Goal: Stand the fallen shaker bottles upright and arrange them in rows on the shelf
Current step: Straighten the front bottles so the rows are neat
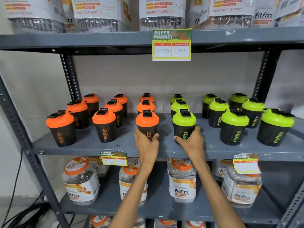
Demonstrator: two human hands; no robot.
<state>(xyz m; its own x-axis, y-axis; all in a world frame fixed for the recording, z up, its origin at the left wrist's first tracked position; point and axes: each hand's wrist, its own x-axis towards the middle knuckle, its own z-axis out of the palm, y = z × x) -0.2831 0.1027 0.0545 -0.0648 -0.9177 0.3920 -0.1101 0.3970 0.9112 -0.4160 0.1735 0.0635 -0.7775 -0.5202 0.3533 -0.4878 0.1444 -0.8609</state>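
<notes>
Black shaker bottles stand upright on the grey middle shelf (166, 148) in rows running front to back. Orange-lidded ones fill the left half, green-lidded ones the right half. My left hand (145, 142) wraps the base of the front orange-lidded shaker (147, 121) in the third row. My right hand (191, 140) grips the base of the front green-lidded shaker (183, 122) beside it. Both of these bottles stand upright on the shelf near its front edge. No bottle in view lies on its side.
Large clear jars (182, 181) with orange lids sit on the shelf below, and more jars (162, 12) on the shelf above. Price tags (171, 45) hang from the shelf edges. Perforated grey uprights (69, 76) frame the shelf. Black cables (19, 213) lie on the floor at left.
</notes>
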